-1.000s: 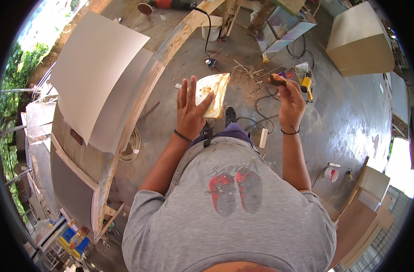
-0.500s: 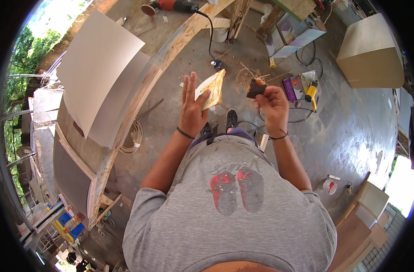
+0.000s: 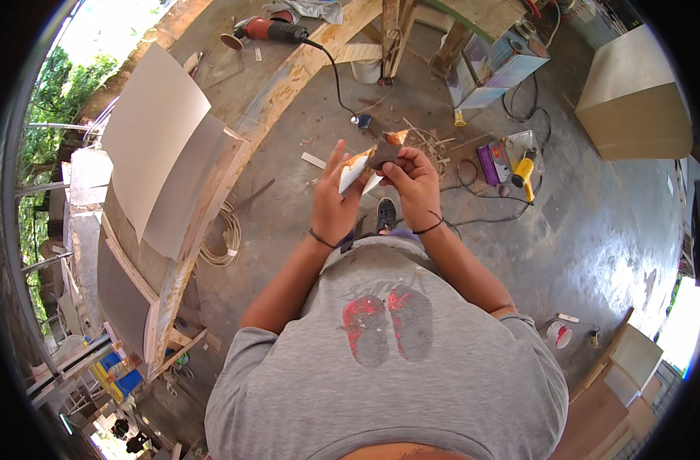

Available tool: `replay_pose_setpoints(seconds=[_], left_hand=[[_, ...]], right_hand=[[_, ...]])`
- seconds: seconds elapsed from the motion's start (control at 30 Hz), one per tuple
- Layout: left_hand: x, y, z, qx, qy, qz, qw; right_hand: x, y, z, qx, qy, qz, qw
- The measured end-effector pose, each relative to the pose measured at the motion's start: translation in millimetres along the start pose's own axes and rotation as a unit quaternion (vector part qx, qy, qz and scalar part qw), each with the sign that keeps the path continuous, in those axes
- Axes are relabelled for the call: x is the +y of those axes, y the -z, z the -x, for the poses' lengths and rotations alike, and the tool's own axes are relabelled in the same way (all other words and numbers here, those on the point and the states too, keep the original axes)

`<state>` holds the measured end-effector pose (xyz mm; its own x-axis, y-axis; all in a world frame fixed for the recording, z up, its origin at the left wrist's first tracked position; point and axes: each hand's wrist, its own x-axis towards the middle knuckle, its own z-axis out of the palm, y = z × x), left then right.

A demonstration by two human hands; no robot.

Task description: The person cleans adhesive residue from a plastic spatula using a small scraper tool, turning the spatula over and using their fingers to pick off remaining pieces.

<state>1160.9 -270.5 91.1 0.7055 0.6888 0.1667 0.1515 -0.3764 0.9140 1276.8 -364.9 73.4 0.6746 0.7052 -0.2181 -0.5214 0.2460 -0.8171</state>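
Observation:
My left hand (image 3: 335, 211) grips a small white board (image 3: 351, 178) smeared with orange-brown paste; its thumb and lower palm are partly behind the board. In my right hand (image 3: 416, 182), a dark, flat, squarish spreader (image 3: 382, 153) is pinched between thumb and fingers. A lump of orange paste (image 3: 396, 138) shows at the spreader's far edge. The spreader overlaps the white board in the head view, but whether the two touch I cannot tell. Both hands are close together in front of my body, above the floor.
A long curved wooden bench (image 3: 238, 146) on my left carries pale sheets (image 3: 156, 134) and a red corded power tool (image 3: 270, 31). Ahead lie wood scraps (image 3: 433, 149). To the right are a yellow tool (image 3: 525, 172), cables and a large box (image 3: 634, 100). A coiled cable (image 3: 221, 236) lies by the bench.
My right hand has moved left with the spreader, from apart to beside the white board. My left hand has turned the board to a steeper tilt. The whole view has shifted slightly.

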Motion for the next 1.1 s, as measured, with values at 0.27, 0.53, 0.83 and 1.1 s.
replay_pose_setpoints(seconds=[0.27,0.53,0.83,1.1], left_hand=[[-2.3,-19.7,-4.8,-0.096,-0.047,-0.061,0.992],[-9.6,-20.4,-12.4,-0.094,-0.059,-0.088,0.990],[-27.8,-18.5,-16.9,-0.047,-0.096,-0.267,0.958],[-29.0,-0.2,-31.3,-0.001,-0.158,-0.280,0.947]], right_hand=[[-18.1,5.8,-9.6,-0.028,0.001,0.100,0.995],[-23.1,4.5,-18.0,-0.041,-0.008,0.144,0.989],[-47.6,1.7,-37.8,0.016,0.064,0.111,0.992],[-45.5,38.8,-40.5,-0.001,0.006,0.125,0.992]])
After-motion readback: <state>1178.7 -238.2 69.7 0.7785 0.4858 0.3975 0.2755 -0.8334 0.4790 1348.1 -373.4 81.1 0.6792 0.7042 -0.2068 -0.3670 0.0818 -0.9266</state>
